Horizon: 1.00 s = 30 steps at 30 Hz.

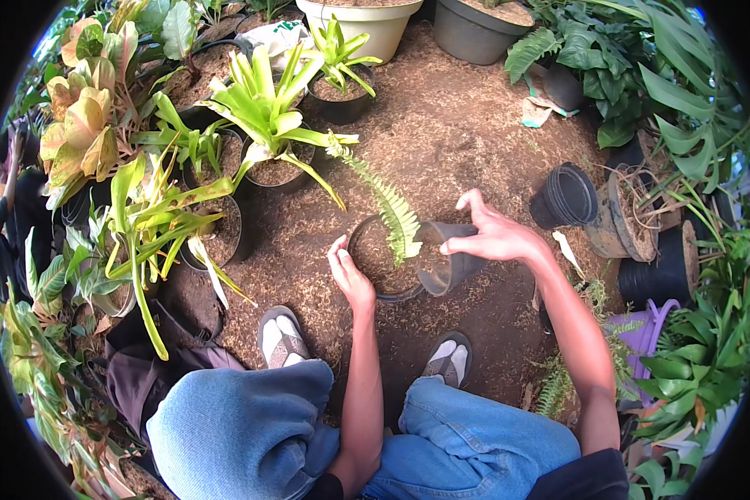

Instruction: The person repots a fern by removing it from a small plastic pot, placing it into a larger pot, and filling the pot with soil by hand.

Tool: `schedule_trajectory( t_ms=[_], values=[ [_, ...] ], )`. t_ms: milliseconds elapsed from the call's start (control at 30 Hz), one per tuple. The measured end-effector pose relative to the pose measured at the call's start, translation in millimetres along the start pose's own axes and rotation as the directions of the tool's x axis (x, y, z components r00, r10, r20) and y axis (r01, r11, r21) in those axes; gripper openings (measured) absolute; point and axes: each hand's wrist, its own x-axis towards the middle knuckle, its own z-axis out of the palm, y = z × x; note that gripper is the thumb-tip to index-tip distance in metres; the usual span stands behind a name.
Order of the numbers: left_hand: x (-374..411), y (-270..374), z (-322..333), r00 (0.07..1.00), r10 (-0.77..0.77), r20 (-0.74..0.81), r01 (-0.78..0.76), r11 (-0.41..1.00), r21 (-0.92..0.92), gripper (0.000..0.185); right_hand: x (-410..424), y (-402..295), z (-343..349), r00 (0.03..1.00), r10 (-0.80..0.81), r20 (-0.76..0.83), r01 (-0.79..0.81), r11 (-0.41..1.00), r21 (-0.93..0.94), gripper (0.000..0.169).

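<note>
My right hand (497, 234) grips a black plastic pot (453, 265) by its wall, thumb and fingers spread around it. That pot is tipped on its side, its mouth facing left over the right rim of a round black plant pot (406, 295). Brown, crumbly growing medium (375, 250) lies in the round pot. A single fern frond (390, 203) arches over it; its base is hard to make out. My left hand (353, 275) is cupped beside the left rim, fingers close together. Whether it touches the rim cannot be told.
Potted bromeliads (269, 119) stand at the left. Nested black pots (565, 197) lie tilted at the right, near a soil-filled pot (625, 215) and a purple container (640, 337). A cream pot (362, 25) and a dark grey pot (481, 31) stand ahead. My sandalled feet (281, 337) rest on dirt.
</note>
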Motion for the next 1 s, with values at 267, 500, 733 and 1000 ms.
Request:
schedule_trajectory(
  t_ms=[267,500,733,1000],
  values=[
    [-1,4,1,1.0,0.006,0.013,-0.006,1.0,0.008,0.035,-5,-41,7,0.995,0.056,-0.082,-0.067,0.988,-0.142,0.107],
    [0,4,-1,1.0,0.012,0.012,-0.013,1.0,0.019,0.035,-4,-56,17,0.994,0.073,-0.076,-0.084,0.983,-0.161,0.116],
    [-1,5,3,1.0,0.003,0.007,-0.003,1.0,0.002,0.034,-4,-54,22,0.99,0.061,-0.126,-0.081,0.982,-0.168,0.105],
    [0,0,1,1.0,-0.014,0.0,0.014,1.0,-0.011,0.034,1,-17,-2,0.98,0.09,-0.179,-0.105,0.991,-0.078,0.115]
  ],
)
